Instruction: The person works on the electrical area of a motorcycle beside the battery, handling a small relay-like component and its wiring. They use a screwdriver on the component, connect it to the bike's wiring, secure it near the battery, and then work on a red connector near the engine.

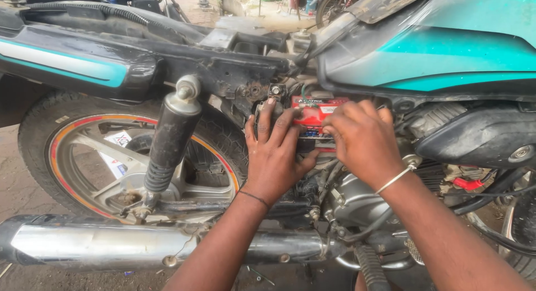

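My left hand [273, 151] lay flat, fingers [270, 115] spread, against the red battery [312, 113] tucked in the motorcycle frame [234, 73] under the teal tank [446, 51]. My right hand [363, 137] curled its fingers on the battery's front; whether they gripped it, I couldn't tell.

A motorcycle stands side-on, its rear wheel [84, 162] at the left. A shock absorber [170, 140] slants down in front of that wheel. The exhaust pipe [111, 243] runs along the bottom, below the wheel. The fuel tank [446, 51] sits at upper right, with the engine [357, 199] below it. Between frame and engine sits the battery [315, 112]. The left hand [276, 154] rests on the battery's left side; the right hand [363, 140] touches its right side.
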